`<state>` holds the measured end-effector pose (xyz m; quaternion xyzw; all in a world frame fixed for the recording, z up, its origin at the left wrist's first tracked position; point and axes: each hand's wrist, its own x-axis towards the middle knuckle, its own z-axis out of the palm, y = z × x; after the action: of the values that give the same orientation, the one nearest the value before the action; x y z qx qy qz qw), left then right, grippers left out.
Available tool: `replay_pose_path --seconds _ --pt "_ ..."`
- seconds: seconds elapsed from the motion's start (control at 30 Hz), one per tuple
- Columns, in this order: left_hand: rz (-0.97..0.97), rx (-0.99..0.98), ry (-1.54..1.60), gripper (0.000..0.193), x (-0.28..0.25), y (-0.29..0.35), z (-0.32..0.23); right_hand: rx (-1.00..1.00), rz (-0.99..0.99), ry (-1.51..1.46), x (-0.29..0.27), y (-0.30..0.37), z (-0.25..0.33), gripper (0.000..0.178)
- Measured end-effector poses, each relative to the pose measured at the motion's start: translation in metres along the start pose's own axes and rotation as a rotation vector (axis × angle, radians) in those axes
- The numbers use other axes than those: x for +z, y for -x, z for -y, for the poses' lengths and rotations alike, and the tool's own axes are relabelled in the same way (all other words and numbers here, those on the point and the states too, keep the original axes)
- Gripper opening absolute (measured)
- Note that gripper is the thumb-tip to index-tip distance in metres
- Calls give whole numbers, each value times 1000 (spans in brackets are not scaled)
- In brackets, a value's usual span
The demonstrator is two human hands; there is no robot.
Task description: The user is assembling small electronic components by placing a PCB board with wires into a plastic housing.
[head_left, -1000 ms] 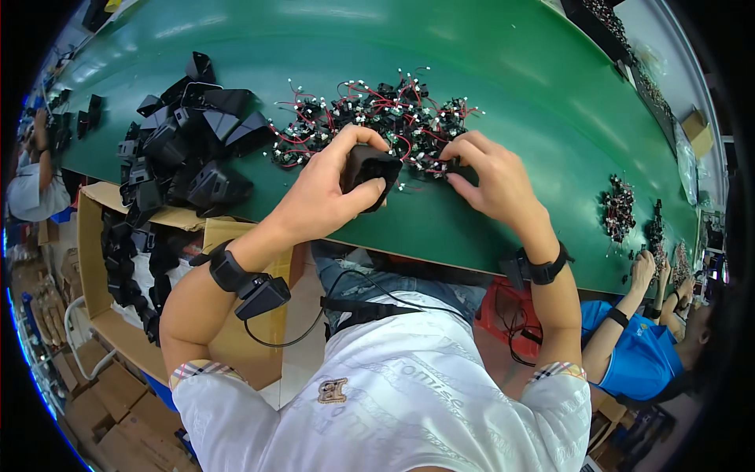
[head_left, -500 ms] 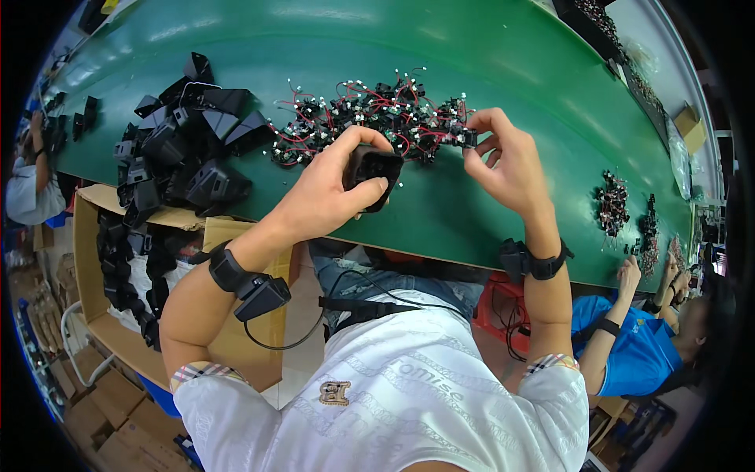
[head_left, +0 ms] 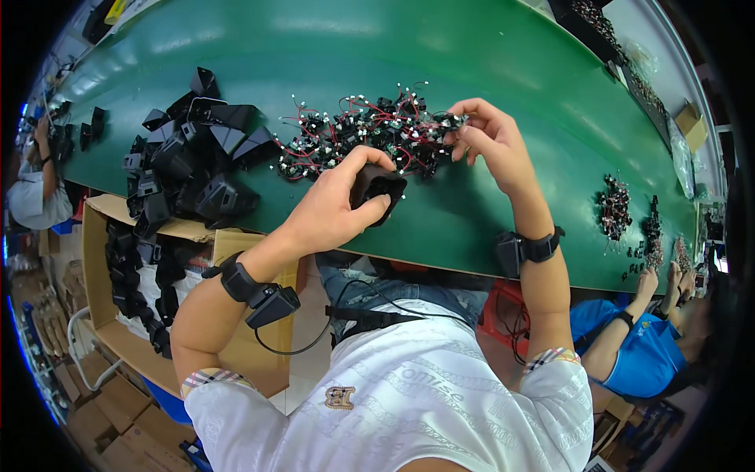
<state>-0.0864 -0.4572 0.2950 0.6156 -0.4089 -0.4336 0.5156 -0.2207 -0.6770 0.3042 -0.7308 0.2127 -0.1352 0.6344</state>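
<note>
My left hand point(head_left: 338, 200) is closed around a black plastic housing point(head_left: 381, 186), its hollow open end showing, just above the table's near edge. My right hand point(head_left: 495, 145) is at the right end of a heap of small black wired parts point(head_left: 354, 134) with red wires and white connectors. Its thumb and fingers are curled about one small black wired part at the edge of the heap; the fingers partly hide it. To the left of the heap lies a pile of black plastic housings point(head_left: 169, 153).
Below the housing pile stands an open cardboard box point(head_left: 102, 295) holding more black pieces. Smaller heaps of wired parts point(head_left: 613, 208) lie farther right on the green table point(head_left: 314, 47). A co-worker in blue point(head_left: 629, 346) sits at the right; another person point(head_left: 39, 185) is at the far left.
My right hand has shifted slightly left and up, its fingers closer in to the heap. My left hand, still holding the housing, has moved slightly down, and the housing has turned a little.
</note>
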Motion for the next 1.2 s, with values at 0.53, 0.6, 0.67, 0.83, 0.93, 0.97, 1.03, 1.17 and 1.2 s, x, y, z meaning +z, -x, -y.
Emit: replay_pose_path --seconds 0.53,0.6,0.67,0.83,0.93,0.97,1.03,1.17,1.2 --pt "0 -74 15 32 0 -3 -6 -26 67 -254 -12 11 -17 21" --pt "16 -89 26 32 0 -3 -9 2 70 -362 -10 13 -13 22" --pt "54 -178 198 35 0 -2 -12 27 76 -466 -8 13 -12 23" --pt "105 -153 300 53 1 -4 -14 -54 56 -325 0 19 -10 20" --pt "171 -244 429 62 1 -3 -18 -214 57 -181 13 24 0 19" --pt "177 -258 480 60 1 -2 -18 -252 59 -244 19 28 5 13" --pt "185 -273 529 58 2 -2 -18 -296 60 -289 29 32 5 12" --pt "248 -243 445 53 4 -1 -17 -303 88 -363 34 35 1 14" --pt "250 -251 483 53 6 0 -17 -310 108 -353 34 36 -1 12"
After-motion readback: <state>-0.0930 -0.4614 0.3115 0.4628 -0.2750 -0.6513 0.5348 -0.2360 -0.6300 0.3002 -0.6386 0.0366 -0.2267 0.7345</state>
